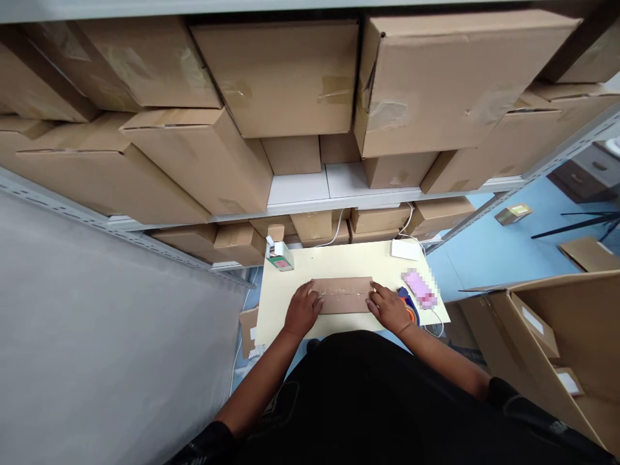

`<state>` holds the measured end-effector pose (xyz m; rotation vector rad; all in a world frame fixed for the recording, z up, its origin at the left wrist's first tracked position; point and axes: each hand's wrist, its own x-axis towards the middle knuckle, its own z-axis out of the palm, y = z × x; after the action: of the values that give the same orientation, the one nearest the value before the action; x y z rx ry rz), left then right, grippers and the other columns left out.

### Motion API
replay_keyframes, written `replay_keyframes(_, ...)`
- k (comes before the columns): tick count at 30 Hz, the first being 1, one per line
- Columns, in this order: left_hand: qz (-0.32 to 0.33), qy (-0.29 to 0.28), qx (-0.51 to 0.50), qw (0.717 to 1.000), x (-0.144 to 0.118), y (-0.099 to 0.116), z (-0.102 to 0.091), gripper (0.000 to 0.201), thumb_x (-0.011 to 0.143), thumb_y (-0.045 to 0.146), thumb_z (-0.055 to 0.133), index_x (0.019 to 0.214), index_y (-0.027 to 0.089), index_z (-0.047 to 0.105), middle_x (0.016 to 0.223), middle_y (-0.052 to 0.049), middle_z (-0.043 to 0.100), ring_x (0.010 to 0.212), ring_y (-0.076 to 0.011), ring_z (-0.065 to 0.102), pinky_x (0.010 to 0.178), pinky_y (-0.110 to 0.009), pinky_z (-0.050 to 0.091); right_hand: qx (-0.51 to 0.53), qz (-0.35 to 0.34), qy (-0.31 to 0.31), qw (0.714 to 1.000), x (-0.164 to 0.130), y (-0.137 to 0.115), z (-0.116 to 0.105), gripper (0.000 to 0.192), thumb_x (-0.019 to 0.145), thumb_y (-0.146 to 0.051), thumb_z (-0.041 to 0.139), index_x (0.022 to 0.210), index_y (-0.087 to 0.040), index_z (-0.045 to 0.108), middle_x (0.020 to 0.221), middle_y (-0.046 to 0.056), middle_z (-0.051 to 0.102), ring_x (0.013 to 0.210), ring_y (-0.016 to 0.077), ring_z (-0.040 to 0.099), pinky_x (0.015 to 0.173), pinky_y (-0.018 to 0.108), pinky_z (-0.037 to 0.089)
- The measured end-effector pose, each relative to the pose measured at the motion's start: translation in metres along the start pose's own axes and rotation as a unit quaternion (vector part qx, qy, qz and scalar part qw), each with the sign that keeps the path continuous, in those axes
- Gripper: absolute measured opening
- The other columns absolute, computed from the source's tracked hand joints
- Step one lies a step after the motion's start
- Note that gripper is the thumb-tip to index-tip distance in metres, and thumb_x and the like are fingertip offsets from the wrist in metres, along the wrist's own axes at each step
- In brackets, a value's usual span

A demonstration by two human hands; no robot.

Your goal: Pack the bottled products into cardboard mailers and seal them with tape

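Note:
A flat, narrow cardboard box lies on the cream-coloured table in front of me, with shiny clear tape along its middle seam. My left hand grips its left end, fingers at the far corner and thumb nearer to me. At the opposite end my right hand holds the box in the same way, fingers bent. Just beyond my right wrist is a blue tape dispenser with an orange part, partly covered by that hand.
The small table also bears an opened white-and-green carton, a white block and a blurred pink object. Shelves ahead hold several cardboard boxes. A large open carton stands at right, a grey wall at left.

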<state>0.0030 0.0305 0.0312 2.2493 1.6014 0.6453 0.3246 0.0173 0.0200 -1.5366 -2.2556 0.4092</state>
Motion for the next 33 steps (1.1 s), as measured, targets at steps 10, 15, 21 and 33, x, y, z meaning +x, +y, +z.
replay_keyframes(10, 0.043, -0.035, -0.018, 0.998, 0.015, 0.007, 0.011, 0.046, 0.089, 0.008, 0.051, 0.128, 0.024, 0.07, 0.144, -0.009, 0.064, 0.144, -0.0313, 0.049, 0.122, -0.06, 0.04, 0.053, 0.046, 0.052, 0.996, 0.0, 0.002, 0.006, 0.028, 0.102, -0.033, 0.047, 0.121, -0.023, 0.066, 0.145, 0.013, 0.061, 0.125, 0.0296, 0.062, 0.107, 0.05, 0.052)
replay_keyframes(15, 0.048, -0.025, -0.021, 0.998, 0.019, 0.002, 0.012, 0.044, 0.091, 0.008, 0.049, 0.126, 0.025, 0.071, 0.144, -0.008, 0.063, 0.145, -0.0301, 0.048, 0.122, -0.06, 0.04, 0.0, 0.223, 0.084, 0.971, -0.035, 0.059, -0.004, 0.028, 0.092, -0.026, 0.051, 0.117, -0.019, 0.062, 0.112, 0.015, 0.069, 0.11, 0.0307, 0.065, 0.096, 0.047, 0.055)
replay_keyframes(21, 0.043, -0.02, -0.029, 0.998, 0.02, 0.004, 0.014, 0.043, 0.092, 0.008, 0.049, 0.125, 0.024, 0.072, 0.143, -0.008, 0.063, 0.145, -0.0308, 0.047, 0.122, -0.06, 0.042, -0.072, 0.415, -0.057, 0.905, -0.087, 0.125, 0.02, 0.039, 0.078, -0.047, 0.073, 0.102, -0.017, 0.065, 0.094, 0.016, 0.071, 0.084, 0.0303, 0.071, 0.07, 0.04, 0.055)
replay_keyframes(33, 0.04, -0.015, -0.039, 0.998, 0.02, 0.006, 0.013, 0.043, 0.092, 0.008, 0.049, 0.124, 0.025, 0.072, 0.141, -0.007, 0.065, 0.144, -0.0293, 0.048, 0.122, -0.058, 0.042, 0.071, 0.373, 0.003, 0.925, -0.076, 0.118, 0.026, 0.026, 0.084, -0.037, 0.055, 0.099, -0.022, 0.07, 0.076, 0.004, 0.073, 0.07, 0.0248, 0.071, 0.063, 0.034, 0.055)
